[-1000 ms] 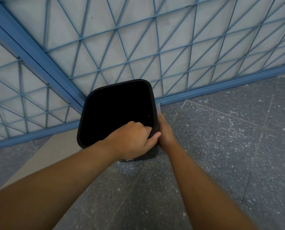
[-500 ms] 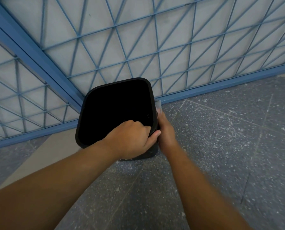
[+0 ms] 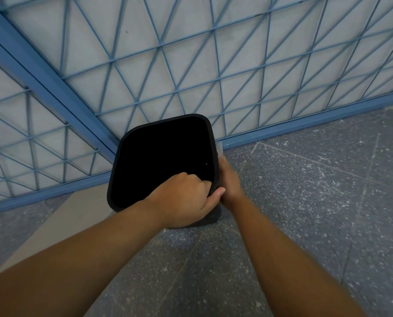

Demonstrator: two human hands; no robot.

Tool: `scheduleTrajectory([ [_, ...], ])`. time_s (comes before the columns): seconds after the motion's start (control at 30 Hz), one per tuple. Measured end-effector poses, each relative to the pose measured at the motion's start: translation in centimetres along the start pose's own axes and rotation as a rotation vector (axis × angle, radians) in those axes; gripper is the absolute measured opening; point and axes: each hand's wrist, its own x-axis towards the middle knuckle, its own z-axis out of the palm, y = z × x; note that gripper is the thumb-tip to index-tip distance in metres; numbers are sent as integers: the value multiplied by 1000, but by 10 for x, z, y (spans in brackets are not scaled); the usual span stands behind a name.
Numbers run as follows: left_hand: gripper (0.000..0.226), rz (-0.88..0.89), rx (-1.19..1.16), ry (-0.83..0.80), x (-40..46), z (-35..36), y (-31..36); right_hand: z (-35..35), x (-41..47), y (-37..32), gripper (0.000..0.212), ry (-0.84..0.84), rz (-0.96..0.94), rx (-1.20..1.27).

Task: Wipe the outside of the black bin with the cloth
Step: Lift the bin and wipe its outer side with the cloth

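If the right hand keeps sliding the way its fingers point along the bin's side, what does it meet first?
Probably the pale cloth peeking out just ahead of the right hand beside the black bin. Beyond it lies the blue base rail of the wire fence, though depth is hard to judge.

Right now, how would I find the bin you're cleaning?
Look where the blue metal grid fence meets the grey speckled stone floor. Standing there is the black plastic bin, square-mouthed with rounded corners. It's the only dark container; the left hand grips its near rim, the right hand presses its side.
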Motion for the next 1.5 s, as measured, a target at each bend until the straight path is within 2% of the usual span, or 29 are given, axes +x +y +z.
scheduleTrajectory([
  [0.07,59,-9,-15,3,2,-1,0,0,6,-13,34,-36,14,21],
  [0.17,58,1,-12,12,1,-1,1,-2,-9,6,38,-22,-58,34],
  [0.27,55,9,-8,8,0,0,2,-7,-26,26,40,-145,-76,123],
  [0.4,56,-1,-6,-4,1,-2,1,-9,-1,-2,39,-186,-50,78],
  [0.5,58,4,-5,-16,-1,-2,2,-5,-10,7,45,-103,-137,25],
  [0.57,59,9,-11,-11,-3,-2,2,-4,-22,26,45,-115,-201,19],
  [0.73,58,-10,-13,-25,-1,-3,2,-3,3,-1,38,-61,-21,76],
  [0.87,56,-4,-32,-27,0,-4,3,-2,-15,19,42,-68,-144,105],
  [0.93,57,-2,-43,-31,-1,-4,4,-4,-23,33,37,-110,-171,126],
  [1.07,57,-6,-29,-46,-1,-5,2,-7,1,10,40,-78,-59,107],
  [1.2,58,9,-27,-33,-1,-5,2,-4,-16,26,43,-153,-219,114],
  [1.27,58,6,-38,-31,-1,-4,3,-3,-24,42,43,-137,-179,125],
  [1.33,58,-4,-32,-30,0,-5,1,-4,-8,29,42,-48,-78,77],
  [1.4,58,-12,-30,-26,1,-4,0,-3,11,11,47,-40,-10,80],
  [1.5,57,0,-29,-12,0,-4,1,0,11,14,57,-35,-91,79],
])
